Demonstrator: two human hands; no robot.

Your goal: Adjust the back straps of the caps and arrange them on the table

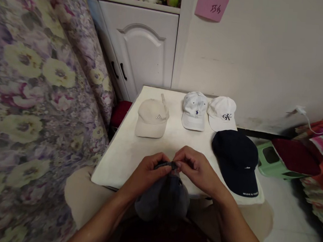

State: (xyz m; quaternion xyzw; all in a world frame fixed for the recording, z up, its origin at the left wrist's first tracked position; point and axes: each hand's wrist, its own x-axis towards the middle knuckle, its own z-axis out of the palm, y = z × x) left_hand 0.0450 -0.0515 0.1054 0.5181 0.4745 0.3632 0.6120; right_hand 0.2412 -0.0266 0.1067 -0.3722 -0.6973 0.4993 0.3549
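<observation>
Over the near edge of the table, my left hand (149,169) and my right hand (195,166) meet at the strap (171,164) of a dark grey-blue cap (161,200). Thumb and fingers of each hand are closed on the strap, and the cap's crown hangs below them. Exactly how the strap's ends lie is too small to make out. Beyond my left hand rests a beige cap (152,118) with its own strap sticking up behind. A navy cap (237,161) lies to the right of my right hand, brim toward me.
At the table's back right are a pale cap (194,110) with a small blue emblem and a white cap (223,113). The white tabletop (118,158) borders a floral curtain (36,125) at left. A green stool (271,160) stands on the right.
</observation>
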